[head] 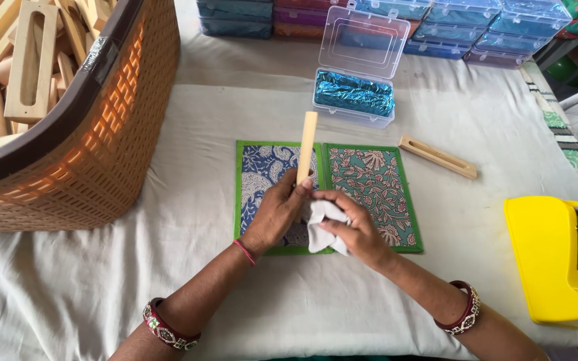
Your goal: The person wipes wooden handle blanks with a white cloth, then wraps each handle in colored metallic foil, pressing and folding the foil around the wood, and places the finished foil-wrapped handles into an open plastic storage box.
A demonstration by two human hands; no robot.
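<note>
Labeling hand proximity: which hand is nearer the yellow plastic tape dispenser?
Right. The right hand, holding a white cloth, sits closer to the yellow plastic tape dispenser; the left hand, gripping a wooden stick, is farther away.

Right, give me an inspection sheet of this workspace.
Surface: table under a wrinkled white cloth.
Job's things: left hand holds a wooden stick upright; right hand presses a white cloth near its lower end, over two printed fabric boards.
Clutter: orange basket of wooden pieces, open clear box of blue foil items, slotted wooden piece, yellow dispenser.
Hands: both closed on their things.
Cables: nothing seen.
Surroundings: stacked clear boxes at the far edge.
</note>
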